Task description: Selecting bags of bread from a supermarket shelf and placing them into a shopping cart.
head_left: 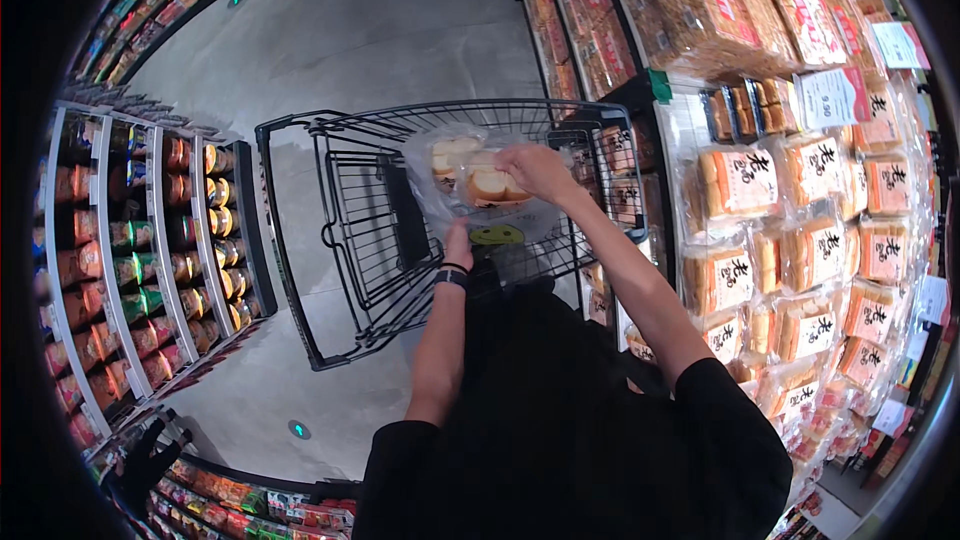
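My right hand (538, 172) is closed on a clear-wrapped bread pack (494, 184) with round golden tops, held over the shopping cart. A second bread pack (453, 156) lies just left of it, inside a see-through plastic bag (428, 198) printed with a yellow smiley face (496, 234). Lower down, my left hand (458, 246), with a dark band at the wrist, grips the bag's near edge; its fingertips are partly hidden by the plastic. Both the bag and the packs are above the dark wire cart (350, 225).
At the right, a display (738, 180) is heaped with wrapped bread packs, with large brown packages (690, 0) stacked beyond. Shelves (150, 240) of jars and packets stand on the left. Grey floor (400, 30) runs ahead. Another person (145, 460) is at the lower left.
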`<move>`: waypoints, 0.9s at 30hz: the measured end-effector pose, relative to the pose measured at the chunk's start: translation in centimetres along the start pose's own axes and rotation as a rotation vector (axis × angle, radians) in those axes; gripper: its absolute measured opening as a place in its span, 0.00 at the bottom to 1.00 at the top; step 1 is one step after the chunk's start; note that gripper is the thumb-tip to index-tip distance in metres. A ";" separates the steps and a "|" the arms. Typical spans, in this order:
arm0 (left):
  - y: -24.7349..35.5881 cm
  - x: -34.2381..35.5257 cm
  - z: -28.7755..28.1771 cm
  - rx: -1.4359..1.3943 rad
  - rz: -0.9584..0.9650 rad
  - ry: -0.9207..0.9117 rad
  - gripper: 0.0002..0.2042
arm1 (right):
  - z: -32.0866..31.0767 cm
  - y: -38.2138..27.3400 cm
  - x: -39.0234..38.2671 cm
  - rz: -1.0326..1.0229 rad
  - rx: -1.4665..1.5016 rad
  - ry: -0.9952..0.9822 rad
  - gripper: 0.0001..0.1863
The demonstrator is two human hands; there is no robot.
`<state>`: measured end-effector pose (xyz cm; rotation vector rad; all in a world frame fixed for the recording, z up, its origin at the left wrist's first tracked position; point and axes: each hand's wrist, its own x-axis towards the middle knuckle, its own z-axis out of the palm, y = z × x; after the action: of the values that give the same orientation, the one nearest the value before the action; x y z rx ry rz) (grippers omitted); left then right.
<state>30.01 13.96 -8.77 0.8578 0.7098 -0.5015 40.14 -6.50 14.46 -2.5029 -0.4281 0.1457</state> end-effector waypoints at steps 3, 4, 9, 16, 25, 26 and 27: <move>2.3 -3.0 1.5 0.066 -0.102 0.165 0.16 | 4.5 1.3 1.7 0.080 -0.066 -0.154 0.11; 2.9 -3.7 0.8 0.062 -0.101 0.180 0.16 | 5.9 1.2 2.3 0.073 -0.056 -0.163 0.11; 4.9 -7.4 0.6 -0.021 -0.142 0.004 0.30 | 13.8 3.7 2.7 0.142 -0.170 -0.282 0.12; 5.6 -8.3 -2.1 -0.108 -0.094 0.005 0.32 | 21.3 2.4 2.6 0.103 -0.304 -0.405 0.11; 4.9 -7.6 -3.5 -0.070 -0.122 0.044 0.30 | 25.6 0.8 0.6 0.006 -0.519 -0.394 0.17; 5.0 -7.7 -3.4 -0.075 -0.122 0.046 0.30 | 25.8 0.7 0.7 0.044 -0.540 -0.424 0.18; 5.1 -7.7 -3.2 -0.069 -0.124 0.054 0.30 | 25.8 0.7 0.7 0.084 -0.561 -0.453 0.19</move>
<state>27.05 20.34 -1.99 0.7682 0.8289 -0.5635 35.90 7.05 -7.10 -3.0385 -0.6107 0.7236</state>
